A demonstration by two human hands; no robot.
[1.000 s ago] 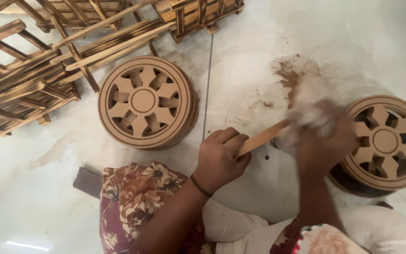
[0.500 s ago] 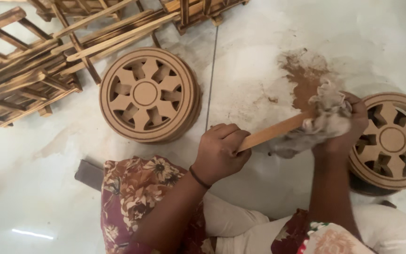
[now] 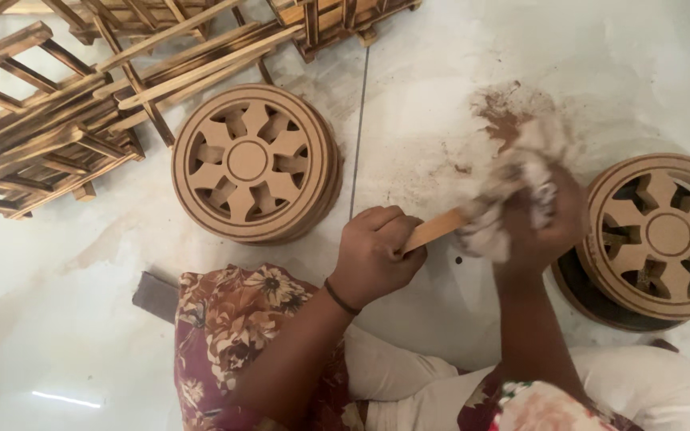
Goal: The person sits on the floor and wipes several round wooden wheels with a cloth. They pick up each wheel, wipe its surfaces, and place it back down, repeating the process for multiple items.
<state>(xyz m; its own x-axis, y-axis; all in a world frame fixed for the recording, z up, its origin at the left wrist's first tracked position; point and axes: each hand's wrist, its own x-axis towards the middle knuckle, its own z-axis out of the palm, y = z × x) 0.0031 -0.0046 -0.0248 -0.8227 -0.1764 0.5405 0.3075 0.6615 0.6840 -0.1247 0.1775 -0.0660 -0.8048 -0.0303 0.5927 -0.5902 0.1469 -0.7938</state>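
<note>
Pale glossy floor point(image 3: 81, 319) carries everything. Nearest, the left hand point(image 3: 377, 255) is clenched around a wooden stick point(image 3: 434, 229); the right hand point(image 3: 541, 227), blurred, clutches a whitish rag point(image 3: 513, 199) against it. Round carved discs point(image 3: 253, 164) lie beyond; slatted frames point(image 3: 57, 120) are cut off at the far edge.

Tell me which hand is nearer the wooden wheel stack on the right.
Right. The right hand, gripping a rag, sits just beside that wheel stack. The left hand, holding the wooden stick, is farther off.
</note>
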